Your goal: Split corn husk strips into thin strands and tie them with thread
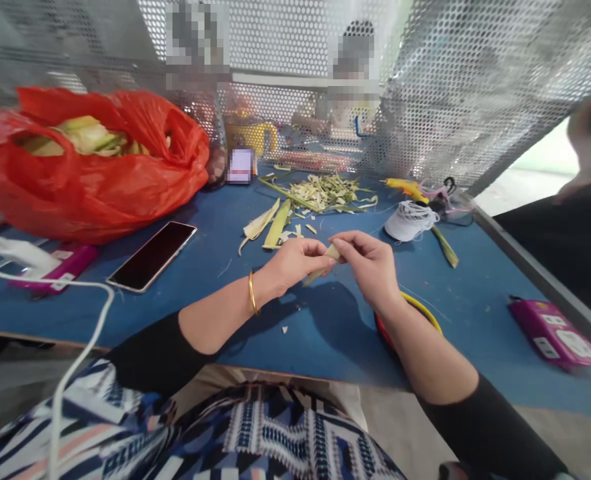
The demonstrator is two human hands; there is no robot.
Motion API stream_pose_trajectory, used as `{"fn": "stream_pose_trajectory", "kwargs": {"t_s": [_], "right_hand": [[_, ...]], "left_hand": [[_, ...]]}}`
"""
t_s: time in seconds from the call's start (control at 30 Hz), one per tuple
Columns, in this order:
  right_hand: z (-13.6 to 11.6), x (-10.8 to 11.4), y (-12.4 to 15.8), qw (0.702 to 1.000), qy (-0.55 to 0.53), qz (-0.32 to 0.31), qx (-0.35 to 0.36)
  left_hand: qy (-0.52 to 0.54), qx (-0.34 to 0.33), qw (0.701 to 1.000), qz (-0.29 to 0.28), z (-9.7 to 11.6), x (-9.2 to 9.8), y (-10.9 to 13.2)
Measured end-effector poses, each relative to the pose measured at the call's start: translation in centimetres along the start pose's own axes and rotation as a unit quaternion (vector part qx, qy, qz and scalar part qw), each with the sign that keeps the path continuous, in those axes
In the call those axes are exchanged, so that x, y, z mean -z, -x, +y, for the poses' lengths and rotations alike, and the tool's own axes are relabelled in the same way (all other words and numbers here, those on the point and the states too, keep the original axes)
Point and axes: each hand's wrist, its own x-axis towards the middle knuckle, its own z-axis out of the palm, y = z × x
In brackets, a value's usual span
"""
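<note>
Left hand (pixel 295 264) and right hand (pixel 371 265) are pinching a folded leaf strip (pixel 332 253) above the table (pixel 475 293), grips closed on opposite ends, steadying it.

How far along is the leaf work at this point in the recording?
Done: a pile of trimmings on the blue table suggests leaves were already cut. In hand: left hand and right hand pinch one small leaf strip. Left: probably plenty, with loose leaves beside the pile and a red bag holding more; no finished piece shows.
</note>
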Motion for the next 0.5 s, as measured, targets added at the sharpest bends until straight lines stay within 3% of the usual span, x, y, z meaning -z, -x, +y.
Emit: {"fn": "stream_pose_trajectory", "kwargs": {"t_s": [0.13,0.23,0.33,0.5], "right_hand": [[0.2,0.0,-0.3,0.996,-0.056,0.043,-0.05],[0.3,-0.1,-0.3,0.991,-0.085,0.003,-0.106],[0.5,-0.3,-0.2,0.988,-0.107,-0.013,-0.115],[1.2,0.5,-0.8,0.983,-0.114,0.128,-0.063]], "left_hand": [[0.028,0.003,0.998,0.057,-0.2,-0.1,0.0],[0.015,0.011,0.997,0.075,0.0,-0.4,0.0],[-0.001,0.038,0.996,0.075,0.0,-0.7,-0.1],[0.011,0.084,0.992,0.09,-0.3,-0.7,-0.4]]}}
